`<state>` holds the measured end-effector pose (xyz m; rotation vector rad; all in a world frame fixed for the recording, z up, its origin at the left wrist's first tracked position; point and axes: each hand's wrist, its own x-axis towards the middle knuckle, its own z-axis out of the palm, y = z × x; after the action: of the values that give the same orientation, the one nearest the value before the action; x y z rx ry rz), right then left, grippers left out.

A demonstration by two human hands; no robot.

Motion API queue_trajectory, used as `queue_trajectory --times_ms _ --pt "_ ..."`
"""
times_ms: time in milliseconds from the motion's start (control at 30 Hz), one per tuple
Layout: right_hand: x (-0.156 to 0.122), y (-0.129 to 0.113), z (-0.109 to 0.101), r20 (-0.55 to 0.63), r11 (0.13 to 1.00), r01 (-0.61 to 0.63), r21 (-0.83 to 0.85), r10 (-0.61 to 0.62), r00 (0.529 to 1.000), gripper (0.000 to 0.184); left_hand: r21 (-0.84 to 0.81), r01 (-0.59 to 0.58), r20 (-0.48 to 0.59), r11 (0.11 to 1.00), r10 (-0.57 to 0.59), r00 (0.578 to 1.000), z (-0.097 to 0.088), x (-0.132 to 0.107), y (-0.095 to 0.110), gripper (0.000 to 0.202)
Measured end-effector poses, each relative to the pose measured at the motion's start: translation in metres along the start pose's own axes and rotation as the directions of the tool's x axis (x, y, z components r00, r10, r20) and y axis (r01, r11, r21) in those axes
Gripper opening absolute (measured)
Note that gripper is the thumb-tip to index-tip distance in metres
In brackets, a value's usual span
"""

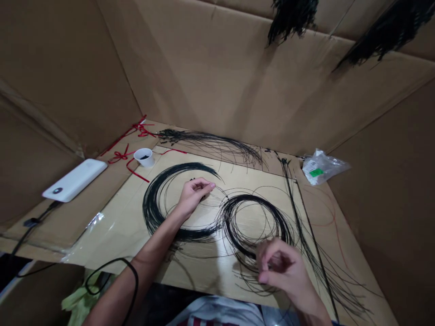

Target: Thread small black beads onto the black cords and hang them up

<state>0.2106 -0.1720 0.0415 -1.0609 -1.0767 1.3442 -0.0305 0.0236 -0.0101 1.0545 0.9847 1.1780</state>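
Head view: we saw two black strand coils (pixel 152 212) laid on a pale board (pixel 204 276), with a loose strand bundle (pixel 217 144) left behind them. The left hand (pixel 194 195) and right hand (pixel 278 267) each pinched shut; what they held we could not tell.

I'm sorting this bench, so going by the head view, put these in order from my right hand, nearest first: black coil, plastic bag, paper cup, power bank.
From the right hand:
1. black coil: just ahead, on the board
2. plastic bag: far right corner
3. paper cup: far left
4. power bank: left edge
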Motion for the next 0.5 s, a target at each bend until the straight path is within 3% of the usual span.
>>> queue_trajectory --times_ms 67,167,300,400,500 --pt "-0.021 0.008 -0.025 -0.043 0.984 -0.089 -0.156 0.083 0.996 0.025 0.003 -0.004 -0.005 1.000 0.004 1.000 0.002 -0.001 0.001 0.039" --pt "-0.049 0.012 -0.057 -0.141 0.920 -0.139 -0.367 0.093 0.986 0.023 0.014 -0.016 -0.015 1.000 0.016 1.000 0.004 -0.001 0.005 0.040" --pt "-0.081 0.016 -0.092 -0.048 0.828 -0.125 -0.547 0.118 0.992 0.021 0.027 -0.022 -0.020 0.999 0.023 1.000 0.005 -0.001 0.007 0.040" --pt "-0.105 0.025 -0.109 -0.043 0.788 -0.173 -0.592 0.183 0.982 0.027 0.026 -0.018 -0.016 0.999 0.019 1.000 0.004 -0.001 0.006 0.039" --pt "-0.125 0.036 -0.115 -0.204 0.721 -0.206 -0.662 0.091 0.975 0.036 0.026 -0.014 -0.024 1.000 0.014 1.000 0.002 0.000 0.006 0.038"
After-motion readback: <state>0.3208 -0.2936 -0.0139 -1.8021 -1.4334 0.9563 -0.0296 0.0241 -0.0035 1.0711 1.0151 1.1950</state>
